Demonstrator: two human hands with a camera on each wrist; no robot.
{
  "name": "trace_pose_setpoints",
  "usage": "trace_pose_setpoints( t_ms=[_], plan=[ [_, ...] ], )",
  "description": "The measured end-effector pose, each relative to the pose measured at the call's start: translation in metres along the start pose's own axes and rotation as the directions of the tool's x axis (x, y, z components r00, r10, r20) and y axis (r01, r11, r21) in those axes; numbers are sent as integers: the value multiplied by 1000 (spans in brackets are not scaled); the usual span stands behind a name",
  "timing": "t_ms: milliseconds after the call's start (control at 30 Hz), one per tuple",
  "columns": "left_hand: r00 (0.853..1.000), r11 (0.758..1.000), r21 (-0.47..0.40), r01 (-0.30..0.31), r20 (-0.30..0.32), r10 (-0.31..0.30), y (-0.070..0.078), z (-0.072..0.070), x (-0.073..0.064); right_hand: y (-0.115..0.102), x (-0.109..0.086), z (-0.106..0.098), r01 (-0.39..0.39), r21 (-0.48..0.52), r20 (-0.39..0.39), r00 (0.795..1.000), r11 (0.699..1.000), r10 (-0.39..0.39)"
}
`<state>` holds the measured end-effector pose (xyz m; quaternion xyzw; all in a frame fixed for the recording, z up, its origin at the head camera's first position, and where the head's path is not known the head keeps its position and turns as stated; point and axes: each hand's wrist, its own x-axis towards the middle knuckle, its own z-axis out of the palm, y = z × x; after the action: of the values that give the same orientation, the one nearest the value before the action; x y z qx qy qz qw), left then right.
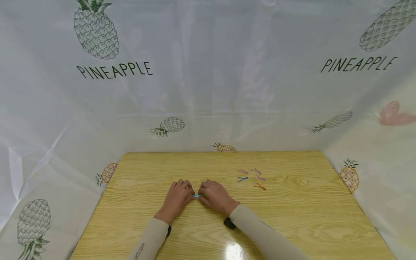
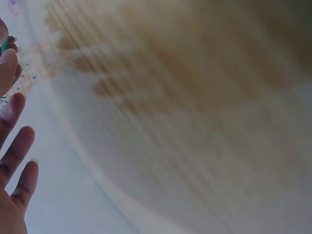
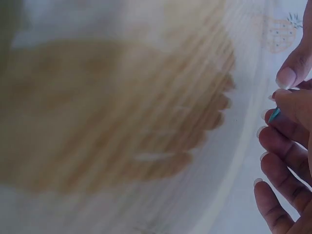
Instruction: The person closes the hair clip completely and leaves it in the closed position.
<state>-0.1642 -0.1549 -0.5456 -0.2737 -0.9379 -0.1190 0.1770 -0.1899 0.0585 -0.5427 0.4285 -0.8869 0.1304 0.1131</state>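
Note:
Over the middle of the table, a small light-blue hair clip (image 1: 196, 195) is pinched between both hands. My left hand (image 1: 176, 199) grips its left end with thumb and fingertips, and my right hand (image 1: 217, 196) grips the other end. Fingers cover much of the clip. The right wrist view shows a teal sliver of the hair clip (image 3: 274, 114) by the thumb and index finger, the other fingers loosely bent. At the edge of the left wrist view the left hand (image 2: 14, 156) is partly cut off, its lower fingers spread.
To the right and farther back on the wooden table (image 1: 308, 206) lie several V-shaped hair clips: pink ones (image 1: 260, 178), a blue one (image 1: 243, 178) and an orange one (image 1: 260, 186). A white pineapple-print sheet (image 1: 214, 90) hangs behind and along the sides.

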Motion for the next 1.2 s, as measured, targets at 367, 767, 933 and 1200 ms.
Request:
trace_pose_setpoints(
  t_ms=[367, 767, 933, 1200],
  plan=[
    [993, 999, 44, -19, 120, 14, -5, 0, 7, -3, 16, 4, -11, -130, 86, 996, 992, 22],
    [985, 999, 8, 37, 168, -38, 2, -3, 13, -6, 19, 5, -11, -229, 102, 994, 973, 35],
    [990, 999, -7, 39, 133, -38, 7, -2, 13, -3, 11, 2, -35, -205, 76, 996, 978, 51],
    [996, 991, -127, 39, 78, -30, 27, -3, 25, 12, -13, -18, -126, -158, -15, 992, 979, 125]
  ],
)
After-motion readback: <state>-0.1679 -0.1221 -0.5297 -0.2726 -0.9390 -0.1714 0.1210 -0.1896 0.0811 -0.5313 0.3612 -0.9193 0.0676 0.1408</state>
